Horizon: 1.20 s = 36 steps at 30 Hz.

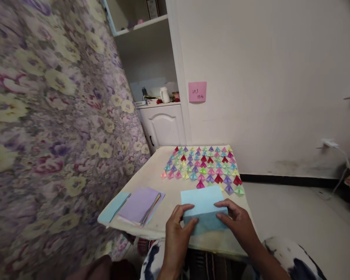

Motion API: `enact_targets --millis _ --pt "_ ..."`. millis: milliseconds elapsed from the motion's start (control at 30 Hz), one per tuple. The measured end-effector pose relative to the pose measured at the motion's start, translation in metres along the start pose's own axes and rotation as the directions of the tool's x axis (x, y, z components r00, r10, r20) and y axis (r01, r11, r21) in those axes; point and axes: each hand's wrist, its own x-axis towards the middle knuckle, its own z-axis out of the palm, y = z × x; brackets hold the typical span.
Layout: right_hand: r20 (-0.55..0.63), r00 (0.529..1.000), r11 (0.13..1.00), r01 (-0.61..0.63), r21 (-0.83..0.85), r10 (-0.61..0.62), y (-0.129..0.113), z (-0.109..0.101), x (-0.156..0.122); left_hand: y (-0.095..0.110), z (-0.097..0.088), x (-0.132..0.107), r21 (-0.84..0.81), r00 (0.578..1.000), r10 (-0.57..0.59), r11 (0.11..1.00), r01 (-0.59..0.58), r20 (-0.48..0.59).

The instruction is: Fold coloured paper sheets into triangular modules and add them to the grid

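A light blue sheet of paper (pixel 204 199) is held between my two hands above the near edge of the table, with a crease line running across its middle. My left hand (pixel 179 225) pinches its left edge between thumb and fingers. On the opposite edge, my right hand (pixel 235 217) grips the sheet the same way. Just beyond the paper lie rows of small folded paper pieces (pixel 203 170) in red, pink, purple, blue, green and yellow. To the left rests a stack of coloured paper (pixel 140 204) with a purple sheet on top, beside some blue paper (pixel 114 208).
The cream-covered table (pixel 147 177) stands against a white wall. A floral curtain (pixel 64 128) hangs along the left. Behind the table is a white cabinet (pixel 165 126) with a white jug (pixel 164 95) on its shelf. A pink note (pixel 197 91) sticks to the wall.
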Motion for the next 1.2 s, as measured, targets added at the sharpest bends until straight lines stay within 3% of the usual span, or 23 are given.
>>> enact_targets --millis 400,533,633,767,933,1200 --pt "-0.025 0.998 0.975 0.051 -0.218 -0.057 -0.039 0.009 -0.038 0.011 -0.022 -0.027 0.099 0.992 0.125 0.987 -0.123 -0.012" --pt "-0.025 0.995 0.961 0.082 -0.265 -0.092 -0.044 0.014 -0.049 0.015 -0.031 -0.037 0.146 0.986 0.159 0.978 -0.15 -0.052" --pt "-0.05 0.99 0.924 0.102 -0.368 -0.13 -0.045 0.015 -0.057 0.02 -0.039 -0.043 0.146 0.984 0.176 0.975 -0.171 -0.022" --pt "-0.038 0.987 0.866 0.119 -0.486 -0.157 -0.053 0.015 -0.066 0.03 -0.046 -0.051 0.095 0.992 0.01 0.995 -0.022 0.123" --pt "0.199 0.98 0.867 0.112 -0.485 -0.015 -0.073 0.022 -0.075 0.038 -0.042 -0.058 0.054 0.975 -0.065 0.997 0.054 0.212" --pt "0.172 0.977 0.91 -0.047 -0.413 0.129 -0.069 0.022 -0.088 0.034 -0.036 -0.056 -0.08 0.951 -0.193 0.973 0.218 0.243"
